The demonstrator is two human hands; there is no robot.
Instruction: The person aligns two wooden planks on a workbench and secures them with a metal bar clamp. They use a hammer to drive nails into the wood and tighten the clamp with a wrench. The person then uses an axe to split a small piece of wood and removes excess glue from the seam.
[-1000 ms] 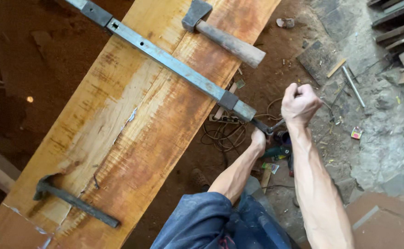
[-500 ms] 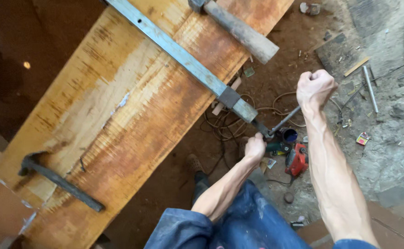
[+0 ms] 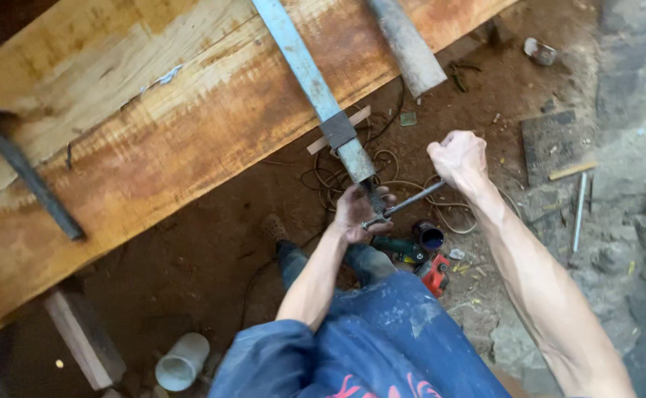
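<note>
Fingers of right hand (image 3: 458,156) fisted round thin steel crank rod (image 3: 411,200), arm outstretched; left hand (image 3: 358,214) cupped w/ fingers curled on long grey metal bar clamp (image 3: 315,87) screw end, below wide orange-brown wooden plank (image 3: 153,133) edge.

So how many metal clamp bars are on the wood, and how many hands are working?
Clamp bars: 2, a grey one and a dark one, both on the slab
Hands: 2, left hand at the grey bar's screw end, right hand fisted on the crank rod
Total: 4
</note>
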